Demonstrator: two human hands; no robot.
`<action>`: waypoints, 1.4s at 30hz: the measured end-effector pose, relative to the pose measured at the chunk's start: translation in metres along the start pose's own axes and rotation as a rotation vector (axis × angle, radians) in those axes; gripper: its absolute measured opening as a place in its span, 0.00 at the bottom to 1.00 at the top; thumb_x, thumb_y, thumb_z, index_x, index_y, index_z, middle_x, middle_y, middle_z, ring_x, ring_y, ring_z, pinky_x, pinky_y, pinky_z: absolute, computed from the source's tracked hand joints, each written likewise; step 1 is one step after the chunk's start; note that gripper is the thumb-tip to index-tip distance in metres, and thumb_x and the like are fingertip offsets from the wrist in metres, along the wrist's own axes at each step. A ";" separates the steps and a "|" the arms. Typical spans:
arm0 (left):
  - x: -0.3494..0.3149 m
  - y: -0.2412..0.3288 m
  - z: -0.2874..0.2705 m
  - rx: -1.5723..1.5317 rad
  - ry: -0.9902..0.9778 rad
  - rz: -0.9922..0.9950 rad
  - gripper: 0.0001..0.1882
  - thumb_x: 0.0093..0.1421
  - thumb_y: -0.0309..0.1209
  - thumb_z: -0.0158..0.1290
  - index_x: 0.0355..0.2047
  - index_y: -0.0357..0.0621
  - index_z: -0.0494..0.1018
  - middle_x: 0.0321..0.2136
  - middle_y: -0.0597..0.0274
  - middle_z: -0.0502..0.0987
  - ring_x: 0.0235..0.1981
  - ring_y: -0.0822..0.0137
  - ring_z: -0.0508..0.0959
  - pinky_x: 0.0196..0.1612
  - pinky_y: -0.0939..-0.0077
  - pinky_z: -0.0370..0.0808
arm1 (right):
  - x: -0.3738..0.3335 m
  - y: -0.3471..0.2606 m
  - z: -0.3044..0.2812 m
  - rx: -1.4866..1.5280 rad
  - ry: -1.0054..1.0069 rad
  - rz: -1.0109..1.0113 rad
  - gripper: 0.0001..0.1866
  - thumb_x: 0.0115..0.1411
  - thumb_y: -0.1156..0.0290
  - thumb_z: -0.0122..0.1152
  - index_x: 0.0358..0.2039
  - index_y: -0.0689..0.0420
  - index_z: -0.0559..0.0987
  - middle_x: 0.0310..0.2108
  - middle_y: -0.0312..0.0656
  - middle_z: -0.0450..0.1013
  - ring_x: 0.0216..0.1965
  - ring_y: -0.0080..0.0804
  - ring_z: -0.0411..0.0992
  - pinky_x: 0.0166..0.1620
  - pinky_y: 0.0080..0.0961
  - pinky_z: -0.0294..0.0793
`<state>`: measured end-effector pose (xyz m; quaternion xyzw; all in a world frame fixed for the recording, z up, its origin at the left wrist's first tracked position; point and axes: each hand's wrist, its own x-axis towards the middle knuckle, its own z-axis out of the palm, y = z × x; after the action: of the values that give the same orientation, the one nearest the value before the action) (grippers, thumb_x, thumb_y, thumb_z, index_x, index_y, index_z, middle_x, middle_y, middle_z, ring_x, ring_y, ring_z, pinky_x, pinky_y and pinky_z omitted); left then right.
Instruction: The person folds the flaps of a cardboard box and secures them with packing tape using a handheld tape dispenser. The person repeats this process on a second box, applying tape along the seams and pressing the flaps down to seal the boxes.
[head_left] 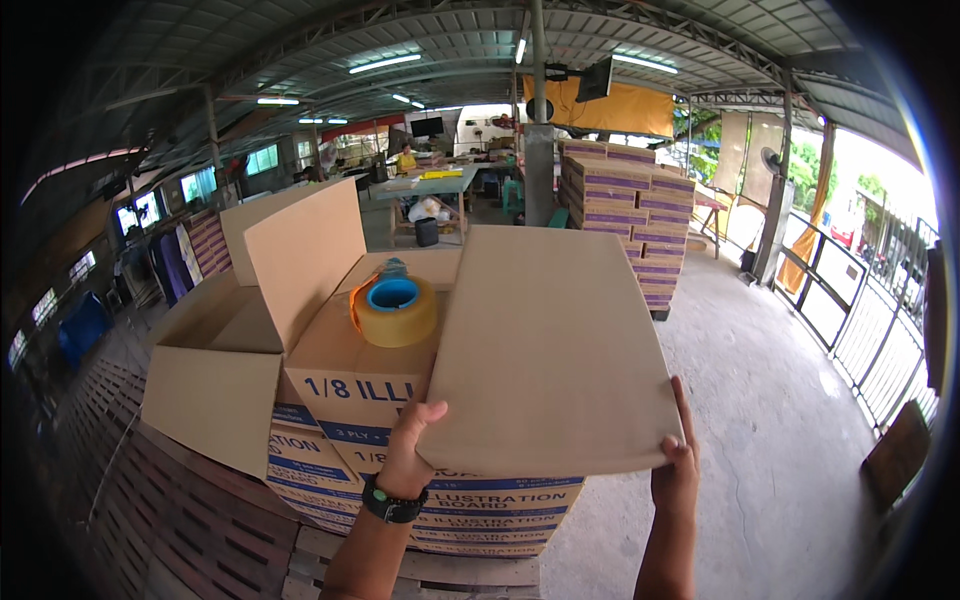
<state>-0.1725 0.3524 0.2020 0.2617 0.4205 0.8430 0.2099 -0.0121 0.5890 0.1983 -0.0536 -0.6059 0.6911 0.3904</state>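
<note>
At its near right corner, a flat brown package [555, 345] is being gripped by the fingers [683, 408] of the right hand [675, 470], one finger being laid along the side. At its near left corner, it is being clasped by the left hand [405, 450], the thumb being rested against the edge; the fingertips beneath are being hidden. The package is being held out over a stack of blue-printed cartons [500, 520]; whether any weight is being borne by them cannot be told.

For a sound hold, both corners should be being kept level, with the far end, unsupported by either hand, being watched for droop. Clearance is best being left on the left, where a yellowish packing-tape roll [402, 327] is being supported on a carton top, close beside the package. Further left, an open carton [212, 390] is being left with flaps spread. Beyond, purple-banded cartons [640, 225] are being kept piled.
</note>
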 end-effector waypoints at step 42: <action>-0.147 -0.076 -0.112 0.031 0.443 0.131 0.38 0.42 0.42 0.63 0.51 0.40 0.62 0.43 0.58 0.70 0.47 0.60 0.69 0.48 0.63 0.68 | -0.061 0.097 0.022 0.103 -0.487 0.354 0.45 0.55 0.49 0.56 0.61 0.63 0.47 0.60 0.48 0.51 0.62 0.36 0.47 0.61 0.31 0.46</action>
<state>-0.1177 0.2433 0.0435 0.1001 0.4513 0.8851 0.0532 -0.0282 0.5384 0.0944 0.0288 -0.6270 0.7707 0.1095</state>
